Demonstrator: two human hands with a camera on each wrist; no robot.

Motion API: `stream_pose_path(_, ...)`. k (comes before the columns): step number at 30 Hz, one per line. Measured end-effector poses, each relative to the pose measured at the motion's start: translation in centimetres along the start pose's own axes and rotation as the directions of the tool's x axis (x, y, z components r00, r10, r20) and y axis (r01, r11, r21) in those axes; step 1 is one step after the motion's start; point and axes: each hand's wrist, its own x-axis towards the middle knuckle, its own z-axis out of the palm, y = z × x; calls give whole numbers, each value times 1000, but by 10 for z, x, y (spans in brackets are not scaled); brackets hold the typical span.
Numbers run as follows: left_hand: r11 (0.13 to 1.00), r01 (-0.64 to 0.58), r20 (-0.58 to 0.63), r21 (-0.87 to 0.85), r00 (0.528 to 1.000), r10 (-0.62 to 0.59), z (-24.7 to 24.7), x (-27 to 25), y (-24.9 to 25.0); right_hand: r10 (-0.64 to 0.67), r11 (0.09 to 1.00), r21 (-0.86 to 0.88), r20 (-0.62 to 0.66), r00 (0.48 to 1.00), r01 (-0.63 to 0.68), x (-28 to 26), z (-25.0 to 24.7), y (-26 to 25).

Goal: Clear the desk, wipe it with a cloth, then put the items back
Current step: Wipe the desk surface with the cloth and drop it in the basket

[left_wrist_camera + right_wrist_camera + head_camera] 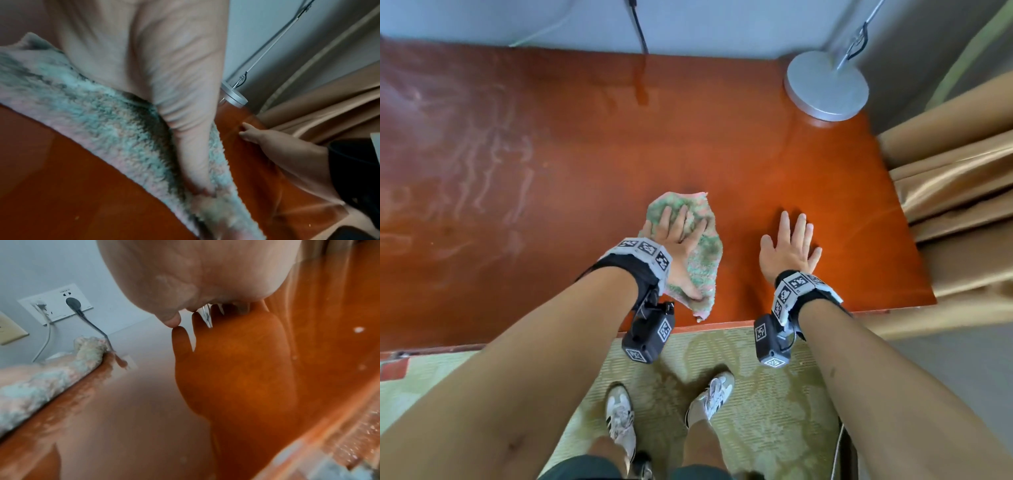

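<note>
A fluffy green and pink cloth (702, 250) lies on the glossy reddish-brown desk (585, 164) near its front edge. My left hand (678, 240) presses flat on the cloth with spread fingers; the left wrist view shows the cloth (92, 113) under my palm (144, 56). To the right of the cloth, my right hand (787, 246) rests flat on the bare desk with its fingers spread, holding nothing. In the right wrist view my palm (195, 272) sits on the shiny desk (308, 353), with the cloth (51, 378) off to the left.
A silver round lamp base (825, 85) stands at the back right corner of the desk. A dark cable (638, 31) hangs down the wall to the desk's back edge. Tan curtains (962, 205) hang at the desk's right end. Wipe streaks mark the left part of the desk.
</note>
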Motion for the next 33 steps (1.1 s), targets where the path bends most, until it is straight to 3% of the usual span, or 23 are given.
stream_pose_path(7, 998, 29, -64, 49, 998, -26, 10, -1, 8, -156, 986, -49, 25, 988, 157, -16, 6, -13)
stream_pose_path(13, 999, -21, -73, 36, 997, 23, 11, -1, -6, -109, 990, -72, 156, 982, 122, -18, 10, -19)
stream_pose_path(16, 1000, -9, -84, 7, 996, 10, 16, -9, -23, -95, 990, -92, 93, 991, 103, -24, 12, -28)
stream_pose_path(21, 989, 98, -87, -109, 990, -107, 24, -38, -73, -217, 976, -7, 76, 973, 218, -43, 17, -78)
stream_pose_path(26, 959, 259, -80, -113, 960, -269, 38, -76, -130, -275, 961, 47, 100, 956, 272, -58, 23, -103)
stream_pose_path(30, 952, 290, -56, -98, 954, -296, 46, -81, -113, -240, 971, 51, 121, 963, 235, -68, 27, -91)
stream_pose_path(33, 969, 231, -65, -84, 969, -237, 47, -71, -78, -202, 979, 36, 133, 970, 198, -70, 27, -73)
